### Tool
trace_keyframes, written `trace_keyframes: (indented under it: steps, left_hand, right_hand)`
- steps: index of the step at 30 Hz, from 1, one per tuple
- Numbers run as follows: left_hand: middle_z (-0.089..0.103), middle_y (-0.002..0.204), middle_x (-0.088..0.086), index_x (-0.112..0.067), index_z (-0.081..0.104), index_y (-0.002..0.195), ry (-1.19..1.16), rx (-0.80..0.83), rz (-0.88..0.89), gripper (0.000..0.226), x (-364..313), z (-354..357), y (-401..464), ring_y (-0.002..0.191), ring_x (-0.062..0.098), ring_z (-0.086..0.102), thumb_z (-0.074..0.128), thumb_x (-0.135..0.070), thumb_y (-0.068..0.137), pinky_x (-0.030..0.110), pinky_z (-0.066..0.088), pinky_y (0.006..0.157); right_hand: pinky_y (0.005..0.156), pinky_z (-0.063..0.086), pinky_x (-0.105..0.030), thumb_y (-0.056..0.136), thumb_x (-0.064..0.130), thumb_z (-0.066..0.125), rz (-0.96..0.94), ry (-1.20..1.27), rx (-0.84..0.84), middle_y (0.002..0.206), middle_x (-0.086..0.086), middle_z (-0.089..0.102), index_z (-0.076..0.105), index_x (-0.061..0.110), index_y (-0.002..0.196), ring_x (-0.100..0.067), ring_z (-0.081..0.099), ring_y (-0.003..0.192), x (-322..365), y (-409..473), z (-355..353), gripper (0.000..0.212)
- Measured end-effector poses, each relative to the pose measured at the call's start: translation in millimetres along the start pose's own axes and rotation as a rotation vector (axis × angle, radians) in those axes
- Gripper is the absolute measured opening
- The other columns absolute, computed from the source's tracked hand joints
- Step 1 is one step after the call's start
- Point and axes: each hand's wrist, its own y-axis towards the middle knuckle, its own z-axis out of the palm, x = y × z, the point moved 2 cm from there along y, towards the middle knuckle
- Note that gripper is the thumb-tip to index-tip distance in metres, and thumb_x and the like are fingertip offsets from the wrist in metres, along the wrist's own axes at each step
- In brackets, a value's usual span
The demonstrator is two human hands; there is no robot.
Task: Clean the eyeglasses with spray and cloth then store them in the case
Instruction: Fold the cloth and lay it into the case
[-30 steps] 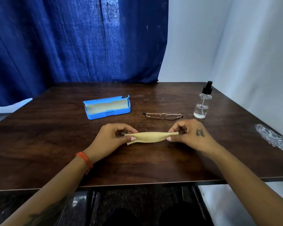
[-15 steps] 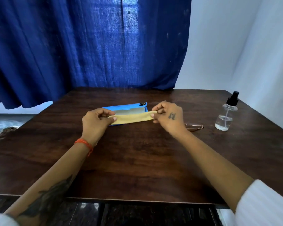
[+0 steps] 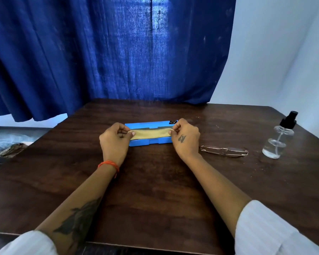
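Observation:
A folded tan cloth (image 3: 151, 134) is stretched lengthwise over the open blue eyeglass case (image 3: 149, 142) near the table's middle. My left hand (image 3: 114, 142) pinches the cloth's left end and my right hand (image 3: 185, 139) pinches its right end. The cloth lies low in the case opening; whether it touches the bottom I cannot tell. Folded thin-framed eyeglasses (image 3: 224, 150) lie on the table just right of my right wrist. A clear spray bottle (image 3: 278, 140) with a black nozzle stands upright further right.
The dark wooden table (image 3: 155, 196) extends toward me, its front edge near my sleeves. A blue curtain (image 3: 109, 52) hangs behind the far edge. A pale wall rises on the right beyond the bottle.
Both hands carried the stretched cloth away from me, from the table's bare middle to over the blue case, then lowered it into the opening. The camera view shifted left.

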Motion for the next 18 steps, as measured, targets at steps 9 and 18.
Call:
trace_keyframes:
  steps: [9, 18]
  left_hand:
    - [0.058, 0.067, -0.01, -0.019, 0.055, 0.083, -0.03, 0.002, -0.068, 0.026, 12, 7, 3, 0.063, 0.003, 0.056, 0.078, -0.018, 0.071, 0.007, 0.046, 0.061]
    - [0.053, 0.109, 0.006, -0.018, 0.05, 0.113, 0.073, 0.014, 0.0, 0.057, 18, 8, 5, 0.09, 0.016, 0.055, 0.08, -0.032, 0.067, 0.032, 0.046, 0.084]
  right_hand:
    - [0.076, 0.045, -0.032, 0.089, 0.015, 0.057, -0.055, -0.163, 0.094, 0.089, -0.01, 0.069, 0.068, 0.008, 0.089, -0.024, 0.062, 0.083, -1, 1, 10, 0.013]
    - [0.095, 0.041, -0.038, 0.088, 0.022, 0.057, -0.488, -0.201, 0.286, 0.109, -0.012, 0.066, 0.064, 0.007, 0.112, -0.028, 0.055, 0.106, 29, -35, 18, 0.029]
